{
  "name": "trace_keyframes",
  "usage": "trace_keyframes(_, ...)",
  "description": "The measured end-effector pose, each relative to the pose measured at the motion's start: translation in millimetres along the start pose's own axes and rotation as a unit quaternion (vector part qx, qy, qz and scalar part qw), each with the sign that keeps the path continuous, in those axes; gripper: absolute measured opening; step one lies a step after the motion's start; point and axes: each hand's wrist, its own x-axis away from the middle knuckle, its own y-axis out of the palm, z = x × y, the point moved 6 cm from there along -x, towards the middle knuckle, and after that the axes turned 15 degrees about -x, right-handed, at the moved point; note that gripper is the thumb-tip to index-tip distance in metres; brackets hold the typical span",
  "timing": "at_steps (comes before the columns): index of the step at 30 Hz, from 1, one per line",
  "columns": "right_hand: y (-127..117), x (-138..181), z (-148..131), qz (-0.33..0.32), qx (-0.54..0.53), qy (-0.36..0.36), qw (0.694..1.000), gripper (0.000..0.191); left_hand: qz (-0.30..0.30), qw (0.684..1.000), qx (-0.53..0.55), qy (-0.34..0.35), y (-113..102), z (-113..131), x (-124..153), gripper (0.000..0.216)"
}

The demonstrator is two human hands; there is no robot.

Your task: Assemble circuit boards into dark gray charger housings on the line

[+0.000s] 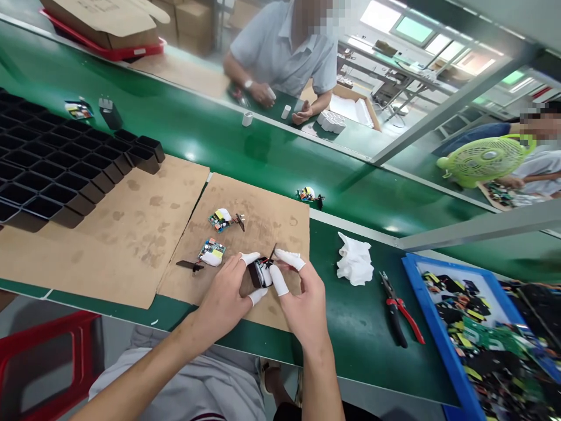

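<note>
My left hand, with white finger cots, is closed around a small black plastic housing above the cardboard sheet. White filling and parts of a board show in the housing's open side. My right hand, also in finger cots, pinches a thin black end plate at the housing's right side. Left of my hands lie two circuit boards, one nearer and one farther, each wired to a black plate.
Black housings stand in rows at left. On the right are a crumpled white cloth, red-handled pliers and a blue tray of boards. Another circuit board lies beyond the cardboard. A co-worker handles white pieces across the bench.
</note>
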Motion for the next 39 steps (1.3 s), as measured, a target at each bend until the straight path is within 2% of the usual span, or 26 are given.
trace_keyframes(3,-3.0,6.4,-14.1,-0.008,0.046,-0.086,0.995,0.017,0.009,1.0,0.012,-0.004,-0.7,-0.8,0.9,0.05)
trace_keyframes(6,3.2,28.4,-11.3,-0.017,0.092,-0.139,0.986,0.03,0.014,1.0,0.017,-0.009,0.7,-3.4,1.9,0.052)
trace_keyframes(9,16.4,46.7,1.2,-0.01,0.097,-0.153,0.983,0.052,0.014,1.0,0.014,-0.013,4.2,-6.6,2.8,0.058)
trace_keyframes(13,26.9,53.7,10.0,0.023,0.071,-0.167,0.983,0.056,0.017,1.0,0.007,-0.016,7.6,-9.0,3.5,0.061)
trace_keyframes(16,27.4,54.5,13.7,0.013,0.074,-0.17,0.983,0.06,0.018,1.0,0.004,-0.015,9.3,-9.2,3.7,0.06)
trace_keyframes(21,20.4,55.7,18.6,-0.009,0.076,-0.171,0.982,0.056,0.018,1.0,0.002,-0.009,9.8,-9.2,5.6,0.069)
trace_keyframes(24,16.5,54.0,15.5,0.005,0.064,-0.163,0.985,0.05,0.02,1.0,-0.002,-0.007,8.1,-8.6,6.8,0.07)
trace_keyframes(29,12.2,53.6,21.5,0.053,-0.016,-0.07,0.996,0.029,0.015,1.0,-0.007,0.014,4.5,-1.3,4.9,0.06)
trace_keyframes(31,5.0,50.8,24.4,0.106,-0.055,-0.028,0.992,0.037,0.019,1.0,-0.01,0.021,2.6,1.7,5.0,0.054)
trace_keyframes(33,-1.7,41.3,18.0,0.131,-0.045,-0.013,0.99,0.05,0.025,0.999,-0.014,0.028,1.0,4.1,6.4,0.051)
trace_keyframes(35,-3.4,24.6,1.3,0.091,0.017,-0.018,0.996,0.05,0.031,0.999,-0.02,0.038,0.2,6.4,8.8,0.051)
trace_keyframes(39,0.0,-3.9,-38.3,-0.063,0.097,-0.057,0.992,0.018,0.038,0.998,-0.026,0.048,-0.9,10.5,11.1,0.051)
